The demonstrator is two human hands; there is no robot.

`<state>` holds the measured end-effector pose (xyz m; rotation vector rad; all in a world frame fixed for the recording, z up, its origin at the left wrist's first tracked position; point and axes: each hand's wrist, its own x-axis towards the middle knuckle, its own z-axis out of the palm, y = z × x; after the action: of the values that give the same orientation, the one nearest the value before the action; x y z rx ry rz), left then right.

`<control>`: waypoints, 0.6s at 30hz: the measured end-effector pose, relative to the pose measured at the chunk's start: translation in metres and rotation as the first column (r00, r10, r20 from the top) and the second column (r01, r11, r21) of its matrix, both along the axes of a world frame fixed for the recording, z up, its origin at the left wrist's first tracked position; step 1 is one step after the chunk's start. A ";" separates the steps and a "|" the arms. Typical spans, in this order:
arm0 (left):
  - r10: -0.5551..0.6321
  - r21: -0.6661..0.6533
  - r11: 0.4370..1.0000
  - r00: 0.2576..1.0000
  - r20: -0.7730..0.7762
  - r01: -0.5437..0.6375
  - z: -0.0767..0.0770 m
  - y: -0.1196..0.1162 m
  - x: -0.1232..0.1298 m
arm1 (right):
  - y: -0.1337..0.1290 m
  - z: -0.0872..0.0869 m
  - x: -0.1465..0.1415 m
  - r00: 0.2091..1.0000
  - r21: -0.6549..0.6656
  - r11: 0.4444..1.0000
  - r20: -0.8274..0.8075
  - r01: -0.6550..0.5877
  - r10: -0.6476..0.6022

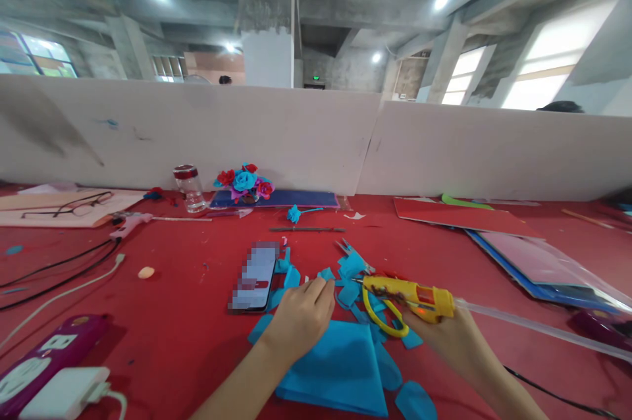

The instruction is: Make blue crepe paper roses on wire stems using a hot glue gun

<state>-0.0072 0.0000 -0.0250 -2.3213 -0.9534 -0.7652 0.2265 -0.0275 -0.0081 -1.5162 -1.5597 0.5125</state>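
My right hand (434, 334) is wrapped round a yellow hot glue gun (409, 293), with a clear glue stick (538, 324) trailing from its back end. The nozzle points left, toward my left hand (303, 318). That hand is closed, fingertips pressed together beside a small blue paper piece (326, 273); what they pinch is hidden. Below the gun lie yellow-handled scissors (402, 328), partly covered by blue paper. Folded blue crepe paper (340, 370) lies beneath my left hand, and loose blue petals (417, 400) are scattered around it.
A phone (257, 278) lies left of the petals. Behind are a blue paper flower (294, 213), a thin stick (306, 230), a flower bunch (245, 182) and a glass jar (190, 189). A pink glue gun (131, 226) and a power strip (54, 347) are left; coloured sheets (528, 262) right.
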 end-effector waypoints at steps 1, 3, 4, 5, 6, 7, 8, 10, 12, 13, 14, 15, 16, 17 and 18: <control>-0.003 -0.001 1.000 1.000 0.000 0.003 0.001 0.000 0.000 | 0.000 0.000 0.000 1.000 -0.020 1.000 -0.002 -0.011 0.011; -0.009 0.001 1.000 1.000 0.001 0.009 0.001 -0.001 0.000 | 0.000 -0.001 0.000 1.000 -0.057 0.998 -0.011 -0.030 0.029; -0.010 0.003 1.000 1.000 0.004 0.010 0.001 -0.001 0.000 | 0.000 -0.001 -0.001 0.999 -0.066 0.997 -0.014 -0.034 0.033; -0.010 0.002 1.000 1.000 0.004 0.010 0.001 0.000 0.000 | -0.001 -0.002 -0.002 0.999 -0.072 0.997 -0.017 -0.038 0.037; -0.011 0.000 1.000 1.000 0.005 0.011 0.001 0.000 0.000 | -0.001 -0.002 -0.002 0.999 -0.082 0.996 -0.019 -0.043 0.042; -0.011 -0.006 1.000 1.000 0.006 0.011 0.000 0.000 0.000 | -0.001 -0.002 -0.003 0.999 -0.087 0.995 -0.020 -0.045 0.044; -0.009 -0.013 1.000 1.000 0.011 0.010 -0.001 0.000 0.000 | -0.001 -0.002 -0.004 0.999 -0.087 0.995 -0.020 -0.047 0.045; -0.002 -0.025 1.000 1.000 0.024 0.002 -0.002 0.000 0.000 | -0.002 -0.001 -0.004 0.999 -0.075 0.996 -0.023 -0.048 0.046; 0.002 -0.031 1.000 1.000 0.028 -0.001 -0.002 0.000 -0.001 | -0.002 0.003 -0.003 0.999 -0.056 0.997 -0.023 -0.047 0.046; 0.000 -0.031 1.000 1.000 0.024 0.001 -0.002 0.000 -0.001 | -0.002 0.004 -0.001 0.999 -0.045 0.998 -0.024 -0.041 0.040; -0.004 -0.024 1.000 1.000 0.024 0.005 -0.002 0.000 -0.001 | -0.002 0.006 0.000 0.999 -0.038 0.999 -0.024 -0.032 0.032; -0.007 -0.018 1.000 0.999 0.033 0.008 -0.002 0.000 0.000 | -0.003 0.007 0.001 0.999 -0.031 0.999 -0.026 -0.020 0.019; -0.008 -0.016 1.000 0.998 0.061 0.009 -0.001 0.000 0.000 | -0.003 0.008 0.003 0.999 -0.028 1.000 -0.036 -0.014 0.013; -0.009 -0.021 1.000 0.994 0.107 0.011 -0.001 0.000 0.001 | -0.004 0.007 0.005 0.998 -0.025 1.000 -0.056 -0.015 0.013; -0.011 -0.038 0.999 0.986 0.164 0.018 -0.001 0.000 0.002 | -0.004 0.006 0.006 0.996 -0.020 1.000 -0.082 -0.021 0.019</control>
<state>-0.0052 0.0003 -0.0263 -2.3294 -1.0314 -0.9641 0.2327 -0.0316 -0.0023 -1.4781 -1.5118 0.5970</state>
